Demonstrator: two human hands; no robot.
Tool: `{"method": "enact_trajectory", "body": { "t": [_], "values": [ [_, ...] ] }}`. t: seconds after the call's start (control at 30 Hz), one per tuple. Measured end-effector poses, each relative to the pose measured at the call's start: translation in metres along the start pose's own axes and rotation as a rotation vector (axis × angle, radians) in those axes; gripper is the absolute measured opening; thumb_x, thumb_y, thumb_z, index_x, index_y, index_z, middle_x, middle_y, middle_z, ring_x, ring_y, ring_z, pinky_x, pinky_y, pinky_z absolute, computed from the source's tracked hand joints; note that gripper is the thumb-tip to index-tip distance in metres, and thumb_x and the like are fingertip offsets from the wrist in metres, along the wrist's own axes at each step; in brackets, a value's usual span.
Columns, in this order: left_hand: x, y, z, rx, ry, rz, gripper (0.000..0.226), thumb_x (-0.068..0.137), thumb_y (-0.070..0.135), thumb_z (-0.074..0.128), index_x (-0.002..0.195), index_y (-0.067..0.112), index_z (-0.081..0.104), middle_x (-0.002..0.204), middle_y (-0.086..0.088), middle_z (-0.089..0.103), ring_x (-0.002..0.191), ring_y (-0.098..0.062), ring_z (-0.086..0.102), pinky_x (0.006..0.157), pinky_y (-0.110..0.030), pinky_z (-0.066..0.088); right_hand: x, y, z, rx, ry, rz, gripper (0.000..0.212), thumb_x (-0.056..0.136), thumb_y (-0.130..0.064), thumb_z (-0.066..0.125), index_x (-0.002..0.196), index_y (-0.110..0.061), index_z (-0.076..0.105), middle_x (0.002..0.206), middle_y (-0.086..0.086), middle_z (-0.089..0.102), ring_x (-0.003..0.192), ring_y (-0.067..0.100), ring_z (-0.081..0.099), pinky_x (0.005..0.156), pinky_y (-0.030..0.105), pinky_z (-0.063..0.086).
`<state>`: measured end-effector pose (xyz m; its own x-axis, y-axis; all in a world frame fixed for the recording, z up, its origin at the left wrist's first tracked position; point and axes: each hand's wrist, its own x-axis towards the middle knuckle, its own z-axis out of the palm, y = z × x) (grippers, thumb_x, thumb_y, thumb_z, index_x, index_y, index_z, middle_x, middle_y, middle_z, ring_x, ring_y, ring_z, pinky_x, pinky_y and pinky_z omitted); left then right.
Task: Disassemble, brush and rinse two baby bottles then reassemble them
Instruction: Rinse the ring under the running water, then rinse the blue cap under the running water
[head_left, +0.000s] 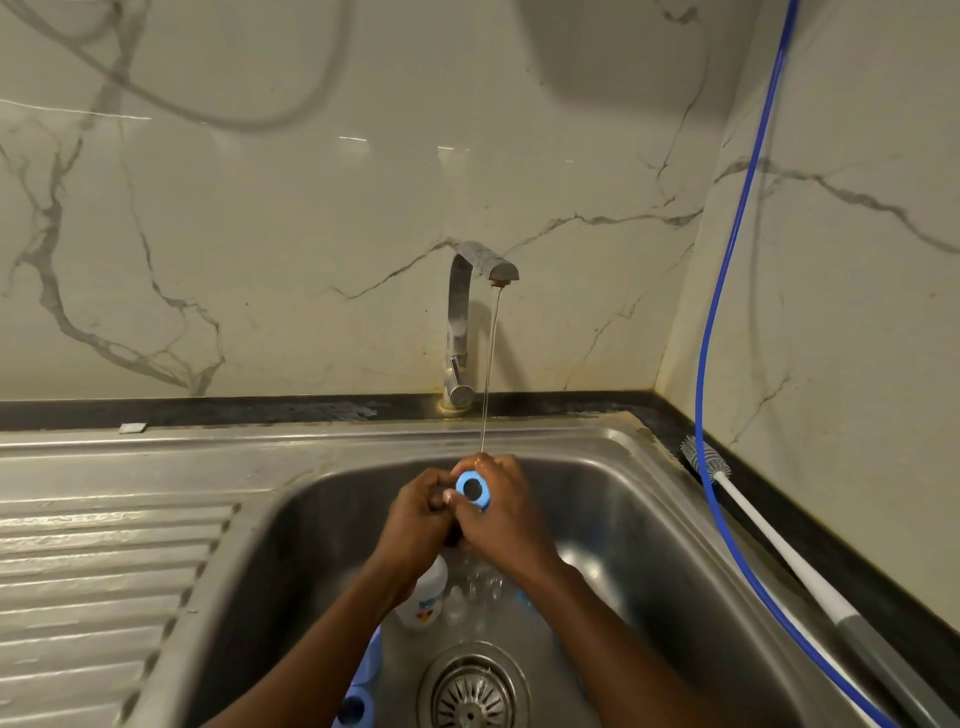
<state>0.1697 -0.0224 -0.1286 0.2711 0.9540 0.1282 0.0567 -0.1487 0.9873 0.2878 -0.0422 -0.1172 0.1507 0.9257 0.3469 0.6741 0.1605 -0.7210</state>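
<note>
A blue bottle ring is held over the steel sink under a thin stream of water from the tap. My right hand grips the ring from the right. Fingers of my left hand are curled against its left side. Below my hands a white baby bottle lies on the sink floor, with a clear teat beside it. Another blue ring and a blue part lie at the sink's near left, partly hidden by my left arm.
A bottle brush with a long white handle lies on the dark counter to the right of the sink. A blue hose hangs down the right wall. The drain is at the near middle. A ribbed draining board lies left.
</note>
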Motion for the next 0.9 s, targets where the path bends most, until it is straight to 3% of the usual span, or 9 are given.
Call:
{"method": "enact_trajectory", "body": {
  "t": [0.1, 0.2, 0.3, 0.4, 0.5, 0.6, 0.67, 0.73, 0.9],
  "values": [
    [0.001, 0.001, 0.0, -0.011, -0.015, 0.02, 0.012, 0.095, 0.001, 0.055, 0.103, 0.006, 0.062, 0.084, -0.014, 0.072, 0.067, -0.023, 0.07, 0.06, -0.028, 0.057, 0.0, -0.002, -0.003, 0.008, 0.055, -0.025, 0.021, 0.097, -0.028, 0.057, 0.117, -0.023, 0.06, 0.11, -0.015, 0.043, 0.097, 0.001, 0.05, 0.074, 0.004, 0.038],
    [0.003, 0.002, 0.0, -0.019, -0.018, 0.018, 0.012, 0.093, -0.003, 0.056, 0.102, 0.003, 0.062, 0.079, -0.016, 0.071, 0.065, -0.024, 0.069, 0.06, -0.031, 0.059, 0.001, -0.001, -0.008, 0.185, 0.051, 0.083, 0.02, 0.095, -0.031, 0.06, 0.114, -0.027, 0.058, 0.105, -0.014, 0.051, 0.101, 0.005, 0.056, 0.074, 0.007, 0.042],
    [0.004, 0.001, -0.003, -0.016, -0.069, 0.022, 0.021, 0.093, -0.007, 0.056, 0.106, 0.006, 0.066, 0.084, -0.013, 0.074, 0.072, -0.025, 0.073, 0.063, -0.028, 0.058, 0.002, -0.002, -0.012, 0.412, -0.095, 0.19, 0.038, 0.083, -0.023, 0.076, 0.114, -0.027, 0.055, 0.111, -0.006, 0.06, 0.106, 0.014, 0.06, 0.074, 0.017, 0.055],
    [0.005, -0.002, -0.002, 0.019, -0.083, 0.027, 0.031, 0.091, -0.01, 0.056, 0.108, 0.013, 0.068, 0.092, -0.007, 0.075, 0.082, -0.021, 0.074, 0.069, -0.026, 0.059, 0.004, 0.0, -0.012, 0.419, -0.144, 0.283, 0.045, 0.083, -0.013, 0.075, 0.12, -0.02, 0.051, 0.114, 0.007, 0.061, 0.102, 0.022, 0.063, 0.081, 0.032, 0.059],
    [0.004, -0.009, -0.001, 0.201, -0.016, 0.111, 0.04, 0.089, -0.01, 0.054, 0.107, 0.024, 0.067, 0.094, 0.002, 0.072, 0.082, -0.012, 0.071, 0.067, -0.022, 0.056, 0.005, 0.005, -0.01, 0.3, -0.078, 0.262, 0.032, 0.086, -0.017, 0.072, 0.11, -0.024, 0.053, 0.102, 0.005, 0.063, 0.082, 0.015, 0.063, 0.064, 0.021, 0.053],
    [0.003, -0.016, -0.007, 0.307, 0.091, 0.163, 0.049, 0.085, -0.009, 0.061, 0.113, 0.031, 0.057, 0.103, 0.013, 0.062, 0.094, -0.007, 0.065, 0.076, -0.024, 0.056, 0.001, 0.023, -0.011, -0.024, -0.037, 0.161, 0.028, 0.079, -0.025, 0.079, 0.099, -0.023, 0.06, 0.101, -0.007, 0.051, 0.088, 0.007, 0.053, 0.069, 0.009, 0.041],
    [0.005, -0.018, -0.01, 0.324, 0.133, 0.166, 0.053, 0.084, -0.01, 0.061, 0.116, 0.031, 0.055, 0.107, 0.014, 0.058, 0.099, -0.007, 0.061, 0.081, -0.026, 0.056, -0.006, 0.038, -0.007, -0.207, -0.143, 0.186, 0.031, 0.074, -0.031, 0.083, 0.099, -0.022, 0.067, 0.108, -0.006, 0.039, 0.101, 0.01, 0.046, 0.082, 0.013, 0.039],
    [0.005, -0.02, -0.01, 0.378, 0.102, 0.171, 0.052, 0.085, -0.01, 0.059, 0.114, 0.033, 0.054, 0.106, 0.016, 0.056, 0.1, -0.004, 0.059, 0.082, -0.023, 0.054, -0.011, 0.053, -0.002, -0.313, -0.231, 0.236, 0.038, 0.069, -0.036, 0.085, 0.101, -0.021, 0.071, 0.109, -0.002, 0.045, 0.106, 0.017, 0.048, 0.089, 0.02, 0.04],
    [0.005, -0.025, -0.004, 0.456, -0.024, 0.188, 0.043, 0.091, -0.003, 0.056, 0.114, 0.034, 0.056, 0.101, 0.014, 0.06, 0.097, -0.002, 0.061, 0.08, -0.016, 0.051, -0.022, 0.063, 0.005, -0.335, -0.257, 0.255, 0.014, 0.076, -0.017, 0.072, 0.09, -0.019, 0.074, 0.084, -0.001, 0.065, 0.093, 0.018, 0.066, 0.074, 0.021, 0.044]
  ]
}}
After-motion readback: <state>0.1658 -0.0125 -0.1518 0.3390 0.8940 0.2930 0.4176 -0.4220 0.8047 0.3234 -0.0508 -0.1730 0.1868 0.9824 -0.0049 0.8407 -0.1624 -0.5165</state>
